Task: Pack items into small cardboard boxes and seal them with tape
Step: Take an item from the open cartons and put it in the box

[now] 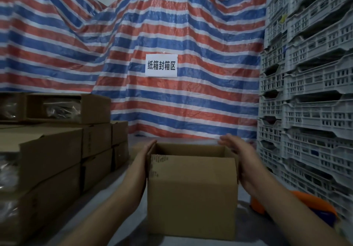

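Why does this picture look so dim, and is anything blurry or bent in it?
Head view: lighting is low and flat; the right hand is motion-blurred at its fingertips, the cardboard box and white sign stay sharp, and the wide lens bows the crate stacks at the edge.

**Grey surface, loaded on three sides**

A pale grey work surface (122, 192) runs forward to the foot of a striped tarpaulin. An open-topped cardboard box (192, 196) stands upright on it at centre. To the left sit stacked cardboard cartons (51, 161) (their lowest tier appears to rest on the same surface). Right of the box lies an orange and blue object (313, 205), partly hidden behind a forearm. Grey plastic crates (309, 102) rise in stacks along the right edge.
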